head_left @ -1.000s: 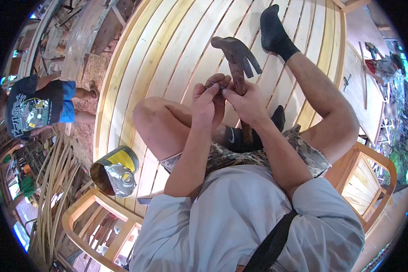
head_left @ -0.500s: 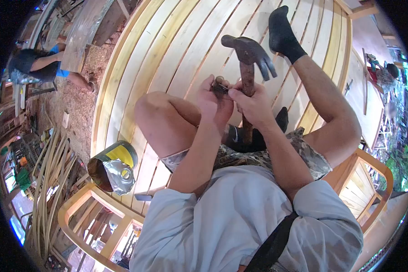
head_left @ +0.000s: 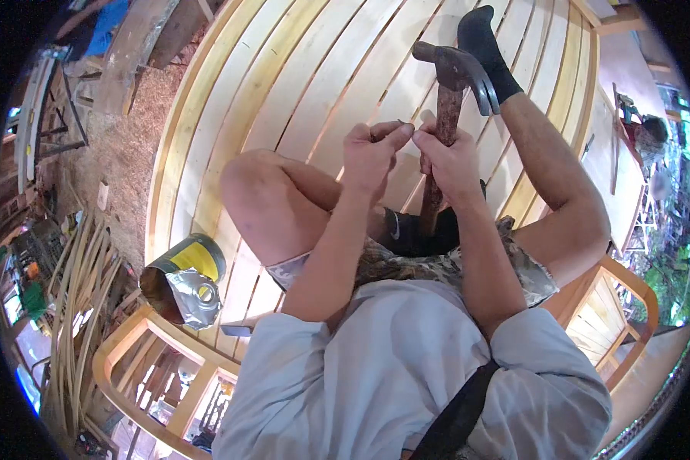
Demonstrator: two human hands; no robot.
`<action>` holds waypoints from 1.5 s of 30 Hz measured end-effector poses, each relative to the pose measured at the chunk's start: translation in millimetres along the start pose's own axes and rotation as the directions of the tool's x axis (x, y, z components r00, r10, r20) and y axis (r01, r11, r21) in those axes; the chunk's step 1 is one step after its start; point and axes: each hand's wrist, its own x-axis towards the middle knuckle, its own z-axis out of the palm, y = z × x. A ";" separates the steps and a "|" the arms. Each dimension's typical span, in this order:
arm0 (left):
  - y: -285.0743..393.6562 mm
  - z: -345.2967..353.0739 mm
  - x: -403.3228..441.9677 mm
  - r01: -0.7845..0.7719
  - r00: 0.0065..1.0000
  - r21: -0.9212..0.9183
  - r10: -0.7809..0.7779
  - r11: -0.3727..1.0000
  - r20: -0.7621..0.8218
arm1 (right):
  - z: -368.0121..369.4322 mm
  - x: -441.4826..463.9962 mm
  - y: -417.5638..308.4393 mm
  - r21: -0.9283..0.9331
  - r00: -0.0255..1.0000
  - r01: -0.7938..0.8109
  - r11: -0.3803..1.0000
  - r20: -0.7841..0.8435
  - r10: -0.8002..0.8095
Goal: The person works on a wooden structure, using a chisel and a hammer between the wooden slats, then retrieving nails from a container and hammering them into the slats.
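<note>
My right hand (head_left: 454, 167) is closed around the wooden handle of a claw hammer (head_left: 448, 111). Its dark metal head points up and away, claw toward the right, near my socked foot. My left hand (head_left: 369, 162) is curled shut just to the left, thumb and forefinger pinched together. A thin dark nail tip (head_left: 402, 121) shows at that pinch; anything else inside the fist is hidden. The two thumbs nearly meet. Both hands are above the slatted wooden surface (head_left: 299, 100) on which I sit cross-legged.
An open metal can (head_left: 195, 264) with a bent-back lid lies tilted at the left edge of the slats. Curved wooden armrest frames (head_left: 126, 345) stand at both sides. Thin wood strips (head_left: 77, 307) are piled at far left. Another person (head_left: 648, 134) is at far right.
My left hand has closed over a small bunch of nails that lay exposed in it. The hammer has risen slightly and moved right with my right hand. The person at left has gone from view.
</note>
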 end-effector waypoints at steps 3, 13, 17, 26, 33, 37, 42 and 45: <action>20.0 -10.7 24.7 -0.138 0.986 0.329 0.162 0.934 -0.049 | -2.6 7.3 -3.3 -0.007 1.000 -0.019 1.000 0.006 0.019; 72.1 -105.5 186.8 -0.219 0.671 0.830 0.697 0.513 -0.253 | 7.4 23.6 -67.6 0.336 0.930 0.068 0.940 0.320 -0.181; 51.1 -106.8 195.3 -0.292 0.688 0.737 0.669 0.610 -0.282 | 4.5 25.4 3.0 -0.301 0.988 0.049 0.952 0.152 -0.003; 24.3 -132.0 220.6 -0.332 0.737 0.715 0.642 0.616 -0.211 | 25.2 53.5 24.1 -0.531 0.983 0.043 0.846 0.175 0.060; 18.3 -129.9 221.3 -0.392 0.686 0.718 0.703 0.576 -0.190 | 59.4 89.5 -6.6 -0.526 0.958 0.221 0.821 0.276 -0.081; 24.3 -125.6 213.9 -0.359 0.672 0.794 0.727 0.490 -0.145 | 74.4 90.8 -23.6 -0.406 0.945 0.257 0.877 0.293 -0.142; 17.0 -130.7 219.3 -0.339 0.715 0.767 0.679 0.545 -0.166 | 83.7 100.6 1.2 -0.455 0.932 0.300 0.838 0.328 -0.155; 14.0 -137.5 225.4 -0.458 0.707 0.659 0.694 0.597 -0.136 | 88.4 115.4 3.6 -0.641 0.953 0.213 0.737 0.304 -0.010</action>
